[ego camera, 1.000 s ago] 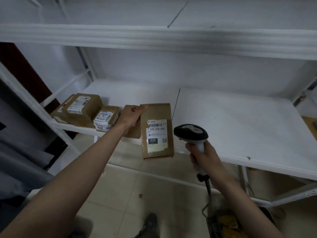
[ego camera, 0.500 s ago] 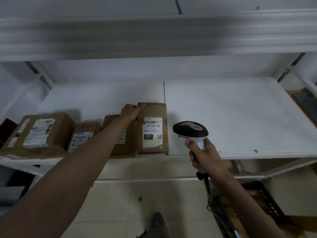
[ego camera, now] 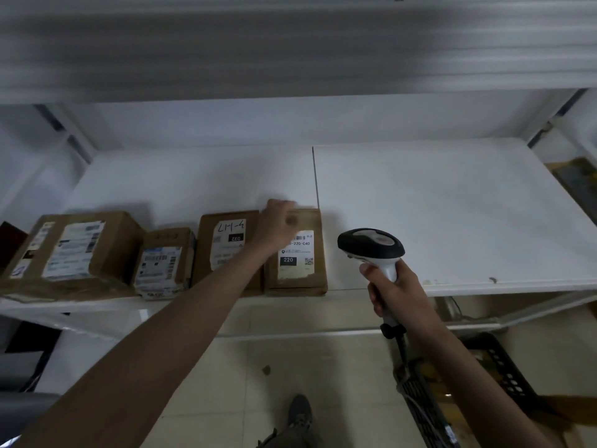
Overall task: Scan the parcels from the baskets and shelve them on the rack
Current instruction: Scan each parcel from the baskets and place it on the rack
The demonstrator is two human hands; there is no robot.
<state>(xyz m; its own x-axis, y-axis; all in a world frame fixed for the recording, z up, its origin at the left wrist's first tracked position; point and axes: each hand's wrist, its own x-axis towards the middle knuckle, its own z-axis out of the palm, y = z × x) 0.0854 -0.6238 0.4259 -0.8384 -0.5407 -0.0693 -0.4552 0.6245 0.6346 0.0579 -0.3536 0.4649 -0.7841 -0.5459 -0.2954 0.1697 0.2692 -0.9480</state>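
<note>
A brown parcel (ego camera: 298,257) with a white label reading 220 lies on the white rack shelf (ego camera: 452,205), at the right end of a row of parcels. My left hand (ego camera: 276,226) reaches over its top left corner, blurred, with fingers curled over the far edge. My right hand (ego camera: 395,294) grips the handle of a black-and-white barcode scanner (ego camera: 371,245), held just right of the parcel, in front of the shelf edge. Its cable hangs down.
Three more brown parcels stand left of it: a large one (ego camera: 80,250), a small one (ego camera: 164,263) and a flat one (ego camera: 226,244). An upper shelf (ego camera: 290,53) overhangs. A black basket (ego camera: 504,367) sits on the floor at lower right.
The parcel went from the air in front of the rack onto the shelf beside the flat parcel, and now lies there. The scanner hand has barely moved.
</note>
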